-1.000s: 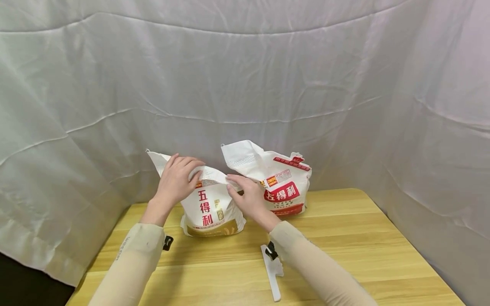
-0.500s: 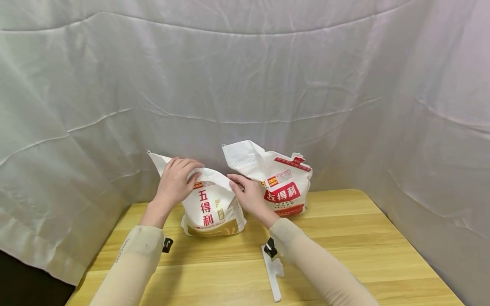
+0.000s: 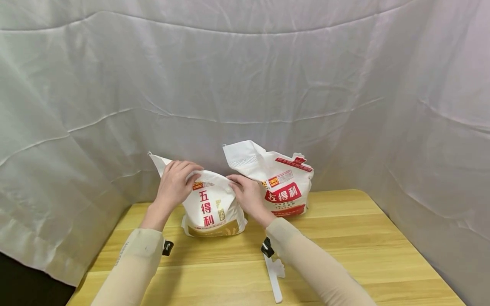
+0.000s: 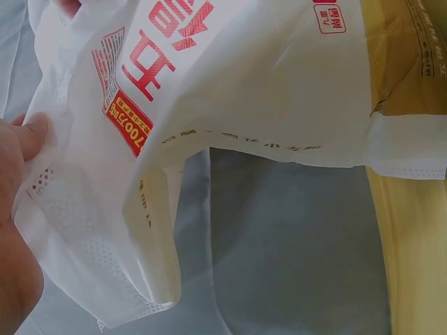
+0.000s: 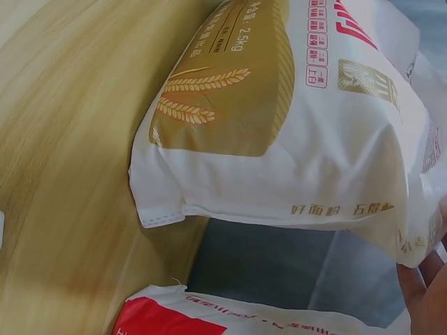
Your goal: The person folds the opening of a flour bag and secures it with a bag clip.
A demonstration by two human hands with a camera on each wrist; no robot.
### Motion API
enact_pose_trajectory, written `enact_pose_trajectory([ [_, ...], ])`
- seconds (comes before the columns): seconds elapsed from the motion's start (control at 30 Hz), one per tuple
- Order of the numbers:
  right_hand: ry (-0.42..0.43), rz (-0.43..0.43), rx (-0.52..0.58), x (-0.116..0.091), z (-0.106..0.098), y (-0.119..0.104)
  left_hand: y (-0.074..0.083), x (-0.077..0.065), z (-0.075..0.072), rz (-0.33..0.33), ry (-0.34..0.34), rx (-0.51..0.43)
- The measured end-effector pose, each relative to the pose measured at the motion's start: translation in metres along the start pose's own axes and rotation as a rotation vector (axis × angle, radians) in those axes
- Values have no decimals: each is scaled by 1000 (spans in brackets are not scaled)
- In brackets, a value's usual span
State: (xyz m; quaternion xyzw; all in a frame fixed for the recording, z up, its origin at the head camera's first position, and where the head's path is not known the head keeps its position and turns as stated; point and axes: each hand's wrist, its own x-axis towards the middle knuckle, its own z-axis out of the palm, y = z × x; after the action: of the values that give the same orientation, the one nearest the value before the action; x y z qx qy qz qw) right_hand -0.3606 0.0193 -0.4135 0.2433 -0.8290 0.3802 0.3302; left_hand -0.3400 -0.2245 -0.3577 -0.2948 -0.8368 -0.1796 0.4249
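Observation:
A white flour bag (image 3: 220, 191) with red characters and a gold wheat band stands on the table. My left hand (image 3: 176, 180) grips its top edge on the left, thumb on the front, and a pointed corner sticks out beyond the hand. My right hand (image 3: 249, 195) pinches the upper right end of the same edge. In the left wrist view, the thumb (image 4: 33, 132) presses on the perforated strip near the top. The right wrist view has the right fingers (image 5: 419, 283) at the bag's top side fold. The bag's mouth is folded over between the hands.
A second flour bag (image 3: 287, 193), with red panels and a red strip (image 3: 294, 164) across its top corner, stands close behind my right hand. A flat white bar (image 3: 273, 280) with a scalloped tab lies near my right forearm. Grey cloth (image 3: 245, 85) surrounds the wooden table (image 3: 344, 238).
The top edge of the gold-banded bag has rolled further over between my hands, hiding its perforated strip. My left hand has dipped slightly; my right fingers have regripped the right end.

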Motion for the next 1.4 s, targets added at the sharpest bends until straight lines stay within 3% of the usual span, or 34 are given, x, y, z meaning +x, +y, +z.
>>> enact_pose_trajectory([
  [0.17, 39, -3, -36, 1, 0, 0, 0, -1, 3, -11, 32, -27],
  [0.4, 56, -12, -51, 1, -2, 0, 2, -3, 3, -46, 17, -36],
  [0.8, 13, 2, -3, 1, 0, 3, 0, -5, 0, -82, -14, -45],
  [1.17, 54, -25, -15, -2, 3, 5, 0, -6, 3, -88, -6, -53],
  [1.4, 61, -26, 39, -6, -3, 1, 0, -5, 2, -112, -13, -50],
])
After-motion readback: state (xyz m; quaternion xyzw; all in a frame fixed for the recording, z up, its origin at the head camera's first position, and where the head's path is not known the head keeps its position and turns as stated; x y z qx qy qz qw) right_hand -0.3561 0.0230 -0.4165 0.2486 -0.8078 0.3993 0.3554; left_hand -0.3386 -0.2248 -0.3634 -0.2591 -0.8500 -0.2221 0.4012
